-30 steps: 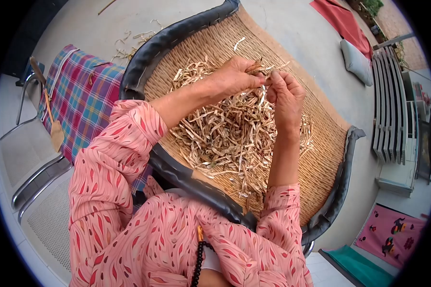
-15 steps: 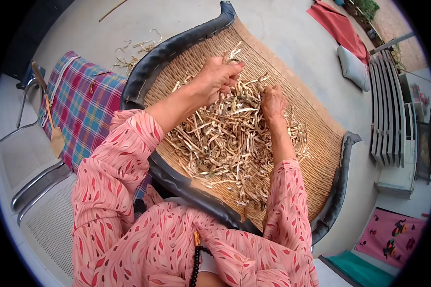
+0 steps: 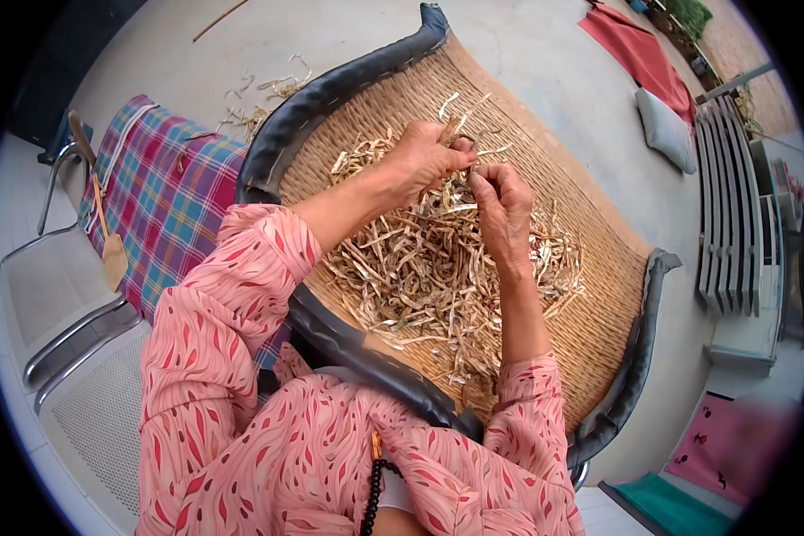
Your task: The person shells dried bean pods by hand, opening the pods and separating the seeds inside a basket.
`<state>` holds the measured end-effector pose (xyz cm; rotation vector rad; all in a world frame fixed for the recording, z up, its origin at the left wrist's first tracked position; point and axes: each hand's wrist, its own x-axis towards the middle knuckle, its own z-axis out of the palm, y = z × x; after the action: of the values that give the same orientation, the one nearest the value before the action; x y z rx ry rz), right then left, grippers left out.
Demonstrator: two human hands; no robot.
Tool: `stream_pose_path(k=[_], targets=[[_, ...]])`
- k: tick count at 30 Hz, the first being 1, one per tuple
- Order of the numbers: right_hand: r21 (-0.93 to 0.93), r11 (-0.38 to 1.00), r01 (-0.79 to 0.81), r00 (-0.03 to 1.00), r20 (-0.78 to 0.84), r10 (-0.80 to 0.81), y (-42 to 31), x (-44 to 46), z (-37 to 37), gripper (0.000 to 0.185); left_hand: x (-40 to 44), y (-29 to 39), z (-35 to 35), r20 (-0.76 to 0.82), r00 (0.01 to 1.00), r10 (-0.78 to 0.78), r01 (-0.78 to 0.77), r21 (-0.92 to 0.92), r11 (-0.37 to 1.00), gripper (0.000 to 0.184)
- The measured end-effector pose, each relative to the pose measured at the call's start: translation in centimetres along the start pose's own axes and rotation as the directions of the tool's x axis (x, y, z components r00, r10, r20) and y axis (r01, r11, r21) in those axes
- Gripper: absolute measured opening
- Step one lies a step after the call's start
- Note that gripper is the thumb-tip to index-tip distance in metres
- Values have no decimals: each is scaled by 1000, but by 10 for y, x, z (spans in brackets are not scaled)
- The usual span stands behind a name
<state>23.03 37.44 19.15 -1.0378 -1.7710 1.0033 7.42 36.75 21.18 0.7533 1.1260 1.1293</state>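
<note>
A heap of dried bean pods, pale and curled, lies on a woven winnowing tray with a black rim. Above the far part of the heap, my left hand is closed around a few dried pods, whose ends poke out beyond the fingers. My right hand is just beside it, thumb and fingers pinched together at the end of a pod near the left fingertips. Exactly how much each hand holds is partly hidden by the fingers.
Left of the tray are a plaid cloth, a wooden spatula and metal chairs. Loose strips lie on the floor beyond. At right are a grey cushion, a red cloth and a slatted rack.
My right hand has lifted from the heap's right side and moved left and up to meet my left hand. My left hand has shifted slightly right and down, still holding pods.
</note>
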Motion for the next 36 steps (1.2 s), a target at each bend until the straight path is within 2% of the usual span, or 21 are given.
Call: stream_pose_path(k=[1, 4, 9, 12, 15, 24, 27, 30, 34, 36], targets=[[23, 1000, -11, 1000, -7, 11, -2, -2, 0, 8, -2, 2, 1, 8, 1000, 9, -9, 2, 1000, 10], [99, 994, -44, 999, -20, 47, -5, -7, 0, 9, -12, 8, 9, 23, 997, 70, -73, 189, 979, 8], [196, 973, -119, 992, -14, 124, -10, -11, -4, 11, -5, -2, 4, 79, 997, 7, -7, -3, 1000, 7], [335, 917, -216, 975, 20, 223, -8, -10, -9, 11, -2, -3, 1, 99, 995, -31, 37, -64, 997, 8], [535, 799, -276, 956, 66, 286, -6, -9, -9, 11, 0, -2, -1, 123, 991, -56, 66, -80, 995, 8], [547, 785, -292, 949, 66, 308, -2, -8, -13, 11, 0, 3, -1, 130, 988, -88, 98, -74, 992, 7], [560, 759, -331, 939, 114, 325, -6, -8, -15, 11, 0, 3, -3, 157, 983, -90, 103, -75, 992, 7], [636, 671, -381, 921, 194, 339, -7, -7, -17, 12, 0, 3, -3, 178, 979, -103, 120, -85, 989, 7], [609, 694, -384, 921, 199, 335, -7, -7, -15, 11, -4, 4, 0, 141, 982, -123, 138, -106, 985, 8], [563, 746, -356, 934, 175, 313, -4, -8, -12, 11, 0, 1, -1, 174, 982, -74, 79, -21, 997, 9]])
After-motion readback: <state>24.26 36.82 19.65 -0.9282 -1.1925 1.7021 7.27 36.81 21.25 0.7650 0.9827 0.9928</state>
